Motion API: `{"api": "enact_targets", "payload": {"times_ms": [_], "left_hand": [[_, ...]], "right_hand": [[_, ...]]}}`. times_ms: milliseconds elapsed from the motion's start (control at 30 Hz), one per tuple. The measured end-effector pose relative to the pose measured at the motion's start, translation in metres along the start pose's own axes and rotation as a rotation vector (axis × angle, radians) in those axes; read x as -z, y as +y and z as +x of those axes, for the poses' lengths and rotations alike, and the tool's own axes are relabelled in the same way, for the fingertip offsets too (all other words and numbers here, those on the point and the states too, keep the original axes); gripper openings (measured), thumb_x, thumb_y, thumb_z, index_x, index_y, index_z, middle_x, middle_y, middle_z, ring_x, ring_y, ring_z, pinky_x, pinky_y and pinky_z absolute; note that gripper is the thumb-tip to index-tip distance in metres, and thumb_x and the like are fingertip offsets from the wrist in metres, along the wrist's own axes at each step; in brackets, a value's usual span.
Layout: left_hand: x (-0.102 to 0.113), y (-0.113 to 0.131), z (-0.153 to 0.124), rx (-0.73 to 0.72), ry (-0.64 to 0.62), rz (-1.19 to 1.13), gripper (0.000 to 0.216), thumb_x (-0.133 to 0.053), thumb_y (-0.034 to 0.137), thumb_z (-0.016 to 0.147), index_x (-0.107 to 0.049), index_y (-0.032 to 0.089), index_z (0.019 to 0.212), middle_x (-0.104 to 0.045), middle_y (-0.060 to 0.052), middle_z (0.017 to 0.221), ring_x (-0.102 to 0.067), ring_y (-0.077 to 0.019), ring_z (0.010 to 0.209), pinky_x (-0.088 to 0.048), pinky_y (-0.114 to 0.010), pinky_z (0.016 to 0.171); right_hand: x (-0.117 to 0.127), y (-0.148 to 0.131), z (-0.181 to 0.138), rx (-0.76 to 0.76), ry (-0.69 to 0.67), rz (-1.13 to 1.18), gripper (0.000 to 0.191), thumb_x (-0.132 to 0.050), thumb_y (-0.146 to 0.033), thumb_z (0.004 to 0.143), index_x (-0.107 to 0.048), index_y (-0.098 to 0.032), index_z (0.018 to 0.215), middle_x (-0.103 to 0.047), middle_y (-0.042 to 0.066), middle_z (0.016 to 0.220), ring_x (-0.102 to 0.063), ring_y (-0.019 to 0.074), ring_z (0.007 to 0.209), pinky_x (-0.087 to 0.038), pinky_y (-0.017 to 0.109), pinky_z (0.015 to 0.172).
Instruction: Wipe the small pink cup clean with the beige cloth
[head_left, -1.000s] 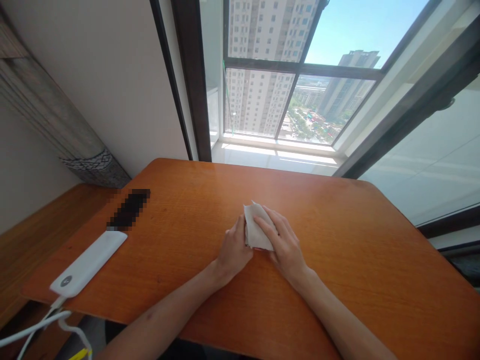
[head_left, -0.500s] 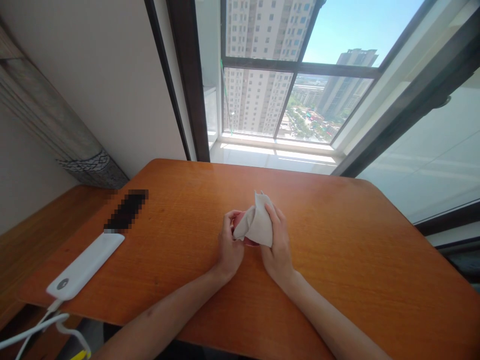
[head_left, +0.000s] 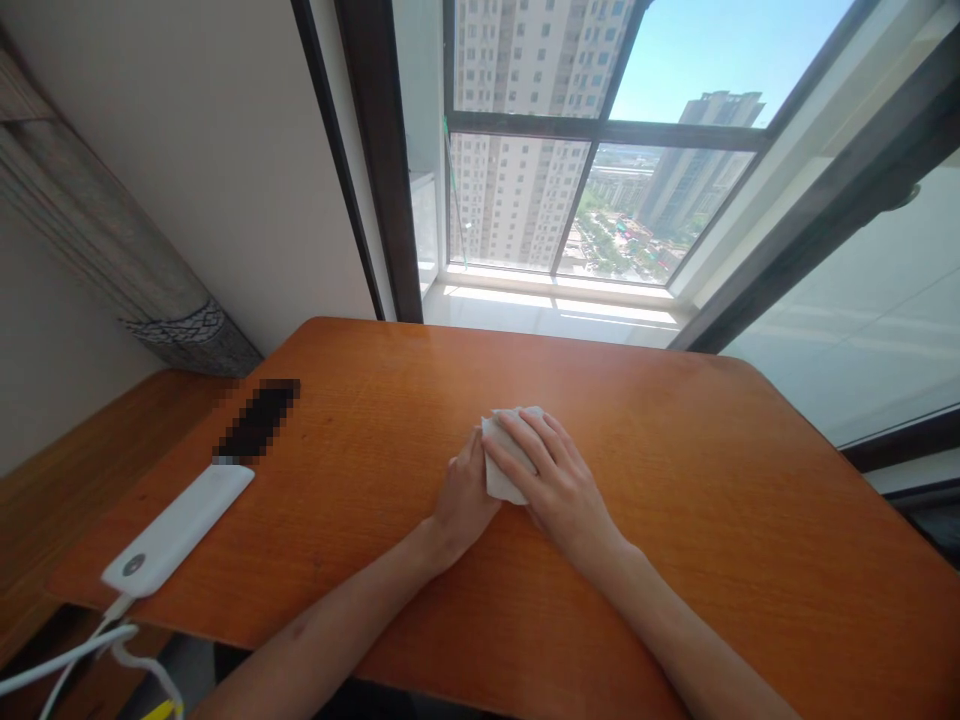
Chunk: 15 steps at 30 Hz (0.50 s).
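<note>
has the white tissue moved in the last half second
Yes: the top of the white tissue now sits lower in view, farther from the far edge of the wooden table.

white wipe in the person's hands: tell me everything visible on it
The white wipe looks thin, soft and plain; whether it is paper or fabric I can't tell. Its upper edge is uneven, and its lower left part shows bare. The fingers of the right hand spread across its top, covering much of it, while the left hand is at its left side. It appears near the middle of the brown table; its underside is hidden.
</note>
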<state>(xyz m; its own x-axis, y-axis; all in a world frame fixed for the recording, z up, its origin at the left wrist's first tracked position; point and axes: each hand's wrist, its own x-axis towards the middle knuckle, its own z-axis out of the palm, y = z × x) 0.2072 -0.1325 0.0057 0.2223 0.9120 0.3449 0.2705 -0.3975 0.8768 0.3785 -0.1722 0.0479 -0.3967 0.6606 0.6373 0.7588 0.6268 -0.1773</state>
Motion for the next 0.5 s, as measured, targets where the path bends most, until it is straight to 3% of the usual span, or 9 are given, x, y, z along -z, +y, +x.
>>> {"api": "enact_targets", "payload": {"times_ms": [100,200,367,500], "left_hand": [[-0.001,0.002,0.002,0.015,0.035,-0.076,0.024,-0.070,0.021,0.089,-0.065,0.023,0.112,-0.072,-0.005,0.107,-0.067,-0.0236,0.094,-0.055,-0.036,0.085],[-0.006,0.002,0.005,0.072,0.090,-0.303,0.026,-0.073,0.031,0.091,-0.064,0.020,0.112,-0.072,-0.005,0.103,-0.064,-0.0217,0.090,-0.053,-0.033,0.081],[-0.014,0.004,0.006,0.199,0.147,-0.597,0.033,-0.076,0.044,0.089,-0.065,0.022,0.110,-0.074,-0.004,0.105,-0.066,-0.0214,0.093,-0.056,-0.034,0.084],[-0.015,0.009,0.007,0.377,0.231,-0.870,0.039,-0.083,0.036,0.080,-0.066,0.023,0.113,-0.076,-0.004,0.112,-0.069,-0.0204,0.100,-0.057,-0.034,0.094]], "right_hand": [[0.007,0.005,0.001,-0.003,0.006,0.109,0.065,-0.051,-0.017,0.108,-0.039,-0.035,0.169,-0.046,0.008,0.172,-0.043,0.0343,0.159,-0.041,0.064,0.130],[0.006,0.008,-0.001,-0.042,0.038,0.276,0.061,-0.050,-0.020,0.108,-0.043,-0.033,0.167,-0.042,0.008,0.174,-0.040,0.0346,0.161,-0.042,0.063,0.129],[-0.010,0.002,-0.010,-0.206,0.287,0.446,0.051,-0.054,-0.025,0.108,-0.055,-0.032,0.159,-0.052,0.010,0.167,-0.050,0.0344,0.154,-0.047,0.060,0.125],[-0.028,-0.004,-0.018,-0.229,0.318,0.421,0.060,-0.050,-0.026,0.111,-0.039,-0.034,0.169,-0.037,0.007,0.177,-0.042,0.0318,0.160,-0.044,0.056,0.129]]}}
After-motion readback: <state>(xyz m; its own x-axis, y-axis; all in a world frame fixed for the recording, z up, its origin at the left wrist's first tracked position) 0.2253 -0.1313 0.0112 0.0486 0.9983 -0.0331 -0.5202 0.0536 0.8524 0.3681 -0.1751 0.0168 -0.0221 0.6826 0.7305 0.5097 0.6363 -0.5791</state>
